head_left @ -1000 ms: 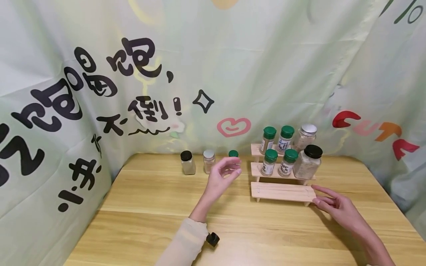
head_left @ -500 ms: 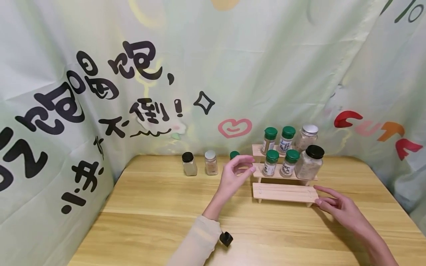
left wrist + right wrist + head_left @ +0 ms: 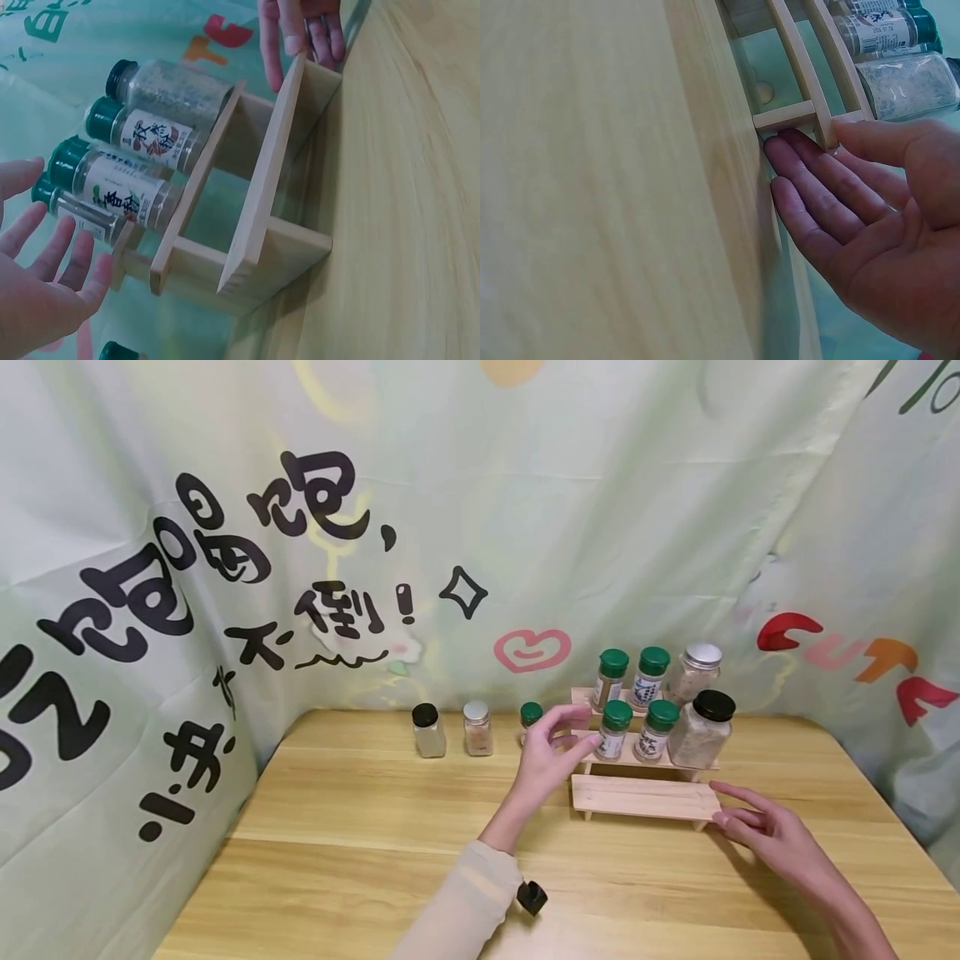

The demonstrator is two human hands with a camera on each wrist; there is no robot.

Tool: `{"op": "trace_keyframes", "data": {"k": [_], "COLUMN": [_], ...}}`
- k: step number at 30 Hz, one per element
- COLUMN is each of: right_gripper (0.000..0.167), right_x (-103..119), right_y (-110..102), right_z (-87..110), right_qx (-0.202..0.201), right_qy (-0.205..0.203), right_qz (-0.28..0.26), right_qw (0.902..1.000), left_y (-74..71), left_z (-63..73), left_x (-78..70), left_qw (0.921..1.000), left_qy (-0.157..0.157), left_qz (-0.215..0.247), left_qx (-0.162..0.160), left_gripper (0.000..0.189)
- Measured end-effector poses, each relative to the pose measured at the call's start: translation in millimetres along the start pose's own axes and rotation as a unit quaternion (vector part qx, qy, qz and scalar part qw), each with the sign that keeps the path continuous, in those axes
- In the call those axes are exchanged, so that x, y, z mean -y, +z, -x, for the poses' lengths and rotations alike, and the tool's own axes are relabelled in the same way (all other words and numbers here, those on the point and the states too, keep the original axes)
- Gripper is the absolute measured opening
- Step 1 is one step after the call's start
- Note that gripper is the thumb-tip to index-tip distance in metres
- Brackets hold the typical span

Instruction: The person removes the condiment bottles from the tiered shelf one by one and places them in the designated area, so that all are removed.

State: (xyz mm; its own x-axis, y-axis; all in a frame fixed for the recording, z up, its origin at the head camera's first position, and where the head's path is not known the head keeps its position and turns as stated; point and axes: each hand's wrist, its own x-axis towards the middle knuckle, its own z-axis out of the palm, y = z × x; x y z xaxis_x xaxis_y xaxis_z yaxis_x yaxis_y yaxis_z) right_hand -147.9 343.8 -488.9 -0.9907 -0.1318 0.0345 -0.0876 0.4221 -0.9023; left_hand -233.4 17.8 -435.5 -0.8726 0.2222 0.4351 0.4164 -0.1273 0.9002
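Note:
A three-step wooden rack (image 3: 645, 797) stands on the table, its lowest step bare. Beside its left side is my left hand (image 3: 551, 762), fingers parted and loosely bent, holding nothing. Nearest to it stands a green-capped spice jar (image 3: 611, 745) on the middle step; the left wrist view shows a gap between the fingers and the jars. A second green-capped spice jar (image 3: 651, 743) and a large black-capped jar (image 3: 699, 742) share that step. My right hand (image 3: 772, 835) touches the right end of the lowest step with its thumb, the other fingers extended along the side (image 3: 885, 217).
On the top step are two green-capped jars (image 3: 648, 687) and a silver-capped jar (image 3: 693, 677). Left of the rack stand a black-capped jar (image 3: 430, 739), a silver-capped jar (image 3: 478, 737) and a partly hidden green-capped jar (image 3: 530, 713). A printed curtain (image 3: 420, 510) hangs behind.
My left hand has moved right, from in front of the lone green-capped jar to the rack's left side. My right hand stays at the rack's right end. The jars have not moved.

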Motion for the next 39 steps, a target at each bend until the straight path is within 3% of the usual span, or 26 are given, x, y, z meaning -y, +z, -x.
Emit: {"op": "trace_keyframes", "data": {"k": [18, 30, 39], "right_gripper": [0.051, 0.05, 0.054], "right_x": [-2.8, -2.6, -0.8], "right_y": [-1.1, 0.2, 2.2], "right_z": [0.9, -0.4, 0.5], "right_qx": [0.0, -0.002, -0.015], "right_qy": [0.019, -0.001, 0.034], "right_qz": [-0.004, -0.003, 0.021], "right_qw": [0.9998, 1.0, 0.9991], "left_y": [26.2, 26.9, 21.7], "left_z": [-16.3, -19.4, -15.0], "left_x": [4.2, 4.4, -0.3], "left_qw": [0.9998, 0.9997, 0.9999], "left_qy": [-0.001, -0.013, -0.012], "left_qz": [-0.019, -0.018, -0.001], "left_qx": [-0.005, -0.008, -0.009], "left_gripper": [0.041, 0.034, 0.033]}}
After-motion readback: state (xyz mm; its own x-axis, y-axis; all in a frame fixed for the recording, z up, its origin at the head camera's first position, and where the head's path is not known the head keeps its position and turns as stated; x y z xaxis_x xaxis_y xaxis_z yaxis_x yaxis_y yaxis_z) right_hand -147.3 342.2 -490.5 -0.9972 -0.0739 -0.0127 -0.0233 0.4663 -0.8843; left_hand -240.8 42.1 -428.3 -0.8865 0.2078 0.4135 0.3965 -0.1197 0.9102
